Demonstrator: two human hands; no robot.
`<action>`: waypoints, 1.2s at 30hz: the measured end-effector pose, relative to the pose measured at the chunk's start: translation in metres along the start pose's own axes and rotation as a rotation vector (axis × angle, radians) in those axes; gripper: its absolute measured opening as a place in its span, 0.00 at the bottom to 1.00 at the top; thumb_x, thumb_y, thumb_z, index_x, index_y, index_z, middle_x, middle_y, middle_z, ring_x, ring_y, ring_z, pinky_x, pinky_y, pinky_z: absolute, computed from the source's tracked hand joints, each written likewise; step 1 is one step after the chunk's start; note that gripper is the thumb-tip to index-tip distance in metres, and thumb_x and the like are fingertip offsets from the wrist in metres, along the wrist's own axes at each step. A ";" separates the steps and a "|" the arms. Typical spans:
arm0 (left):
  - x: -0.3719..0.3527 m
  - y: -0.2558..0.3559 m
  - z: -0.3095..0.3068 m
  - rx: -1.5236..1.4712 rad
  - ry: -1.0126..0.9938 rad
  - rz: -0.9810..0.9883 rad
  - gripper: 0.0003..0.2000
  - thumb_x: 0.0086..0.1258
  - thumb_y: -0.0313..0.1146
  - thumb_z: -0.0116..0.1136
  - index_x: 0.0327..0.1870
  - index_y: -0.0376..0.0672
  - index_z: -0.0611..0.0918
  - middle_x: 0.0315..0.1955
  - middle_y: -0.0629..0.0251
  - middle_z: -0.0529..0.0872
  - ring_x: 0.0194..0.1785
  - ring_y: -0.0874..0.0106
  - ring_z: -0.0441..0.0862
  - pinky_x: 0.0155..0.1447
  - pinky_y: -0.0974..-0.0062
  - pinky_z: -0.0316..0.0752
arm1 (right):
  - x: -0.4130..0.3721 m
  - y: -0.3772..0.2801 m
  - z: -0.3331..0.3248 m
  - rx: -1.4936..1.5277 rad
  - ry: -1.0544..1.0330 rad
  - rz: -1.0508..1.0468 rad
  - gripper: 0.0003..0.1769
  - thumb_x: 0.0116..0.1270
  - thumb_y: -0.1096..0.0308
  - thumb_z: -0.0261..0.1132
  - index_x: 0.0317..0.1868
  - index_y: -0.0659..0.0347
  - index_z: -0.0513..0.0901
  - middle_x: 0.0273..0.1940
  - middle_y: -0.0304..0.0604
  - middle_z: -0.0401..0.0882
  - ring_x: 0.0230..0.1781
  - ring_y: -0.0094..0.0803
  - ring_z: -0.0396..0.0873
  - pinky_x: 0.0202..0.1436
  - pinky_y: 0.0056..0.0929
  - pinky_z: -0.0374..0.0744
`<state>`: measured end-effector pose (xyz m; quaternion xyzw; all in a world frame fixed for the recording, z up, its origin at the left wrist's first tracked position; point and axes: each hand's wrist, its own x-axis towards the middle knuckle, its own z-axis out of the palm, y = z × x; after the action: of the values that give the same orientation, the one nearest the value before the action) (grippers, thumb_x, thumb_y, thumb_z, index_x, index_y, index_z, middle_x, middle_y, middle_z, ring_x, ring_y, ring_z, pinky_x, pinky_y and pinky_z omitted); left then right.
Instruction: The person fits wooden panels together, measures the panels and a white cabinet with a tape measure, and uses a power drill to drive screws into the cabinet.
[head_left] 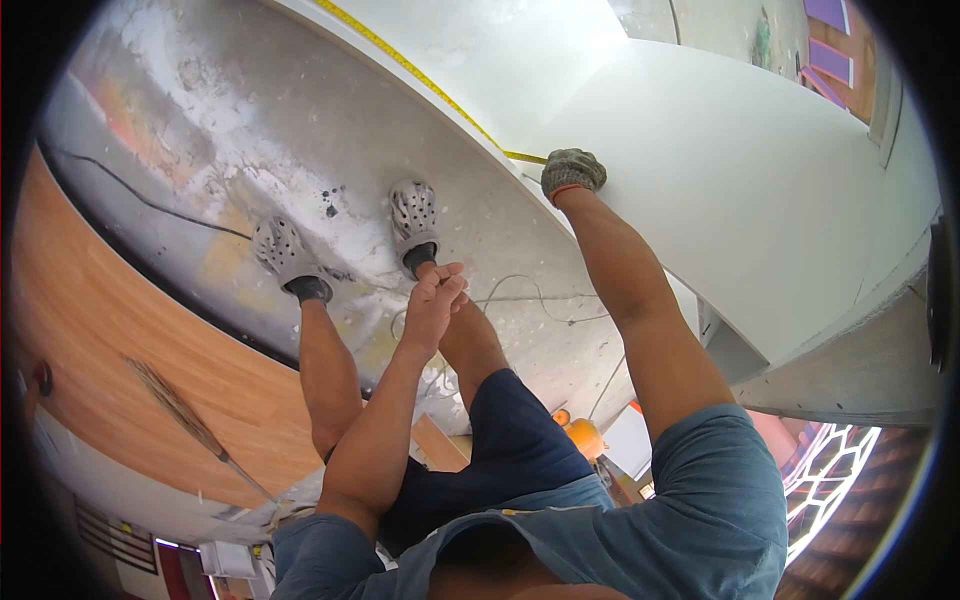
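My right hand [573, 173], in a grey knitted glove with an orange cuff, is closed on the end of a yellow tape measure [430, 82] over the white panel [700, 190]. The tape's blade runs from the glove along the panel's long edge to the top of the view, bending slightly near the hand. A thin, light-coloured tip shows beside the glove. My left hand [433, 305] is bare and hangs above the floor in front of my leg. Its fingers are curled together, and I cannot tell what is between them.
My feet in grey clogs [413, 212] stand on a stained concrete floor [250, 90]. A thin cable [540, 297] loops across it. To the left, a broom [180, 400] lies on a wood-look surface [120, 300]. An orange object [585, 438] is behind my leg.
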<state>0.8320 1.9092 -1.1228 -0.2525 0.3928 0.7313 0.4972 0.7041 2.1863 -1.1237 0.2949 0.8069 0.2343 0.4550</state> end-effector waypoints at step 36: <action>-0.033 0.008 -0.010 -0.145 -0.032 0.014 0.18 0.73 0.41 0.52 0.57 0.40 0.75 0.40 0.70 0.79 0.39 0.81 0.76 0.45 0.83 0.73 | -0.228 0.145 0.096 0.876 0.125 -0.166 0.14 0.59 0.61 0.62 0.40 0.62 0.79 0.27 0.46 0.76 0.29 0.36 0.76 0.35 0.35 0.74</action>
<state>0.8368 1.8818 -1.1014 -0.2733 0.3324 0.7651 0.4790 0.9204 2.1435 -0.9399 0.3795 0.8767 -0.1493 0.2550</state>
